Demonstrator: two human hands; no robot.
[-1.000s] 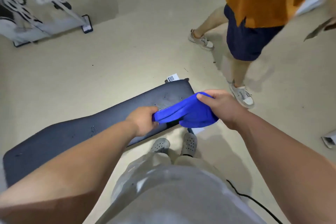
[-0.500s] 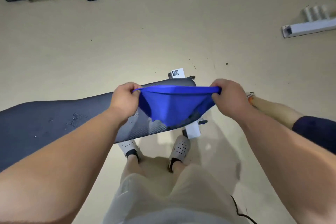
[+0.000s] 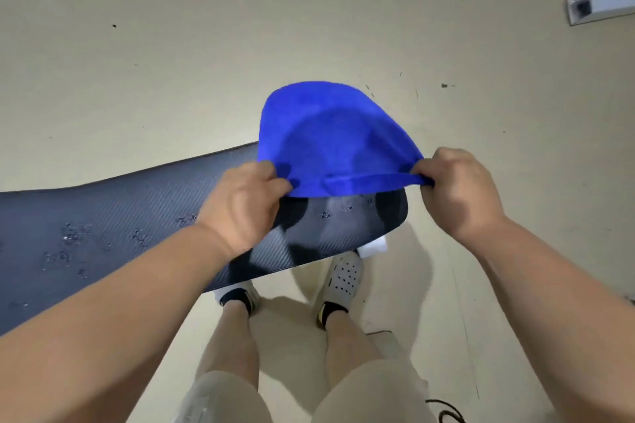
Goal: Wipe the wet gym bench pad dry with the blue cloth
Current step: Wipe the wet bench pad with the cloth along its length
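Observation:
The dark bench pad point(image 3: 113, 216) runs from the left edge to the middle of the view, with water drops scattered over its surface. The blue cloth point(image 3: 330, 141) is spread in the air above the pad's right end, billowing away from me. My left hand point(image 3: 244, 206) pinches its near left corner. My right hand point(image 3: 457, 189) pinches its near right corner. The near hem is stretched tight between both hands. The cloth hides the far right part of the pad.
My legs and grey perforated shoes point(image 3: 343, 278) stand on the beige floor just in front of the pad. A white equipment foot point(image 3: 598, 7) lies at the top right. A black cable point(image 3: 446, 410) shows at the bottom right.
The cloth hung down between my hands before; it has now flipped up and forward, spread above the pad's right end. The camera has come closer to the pad.

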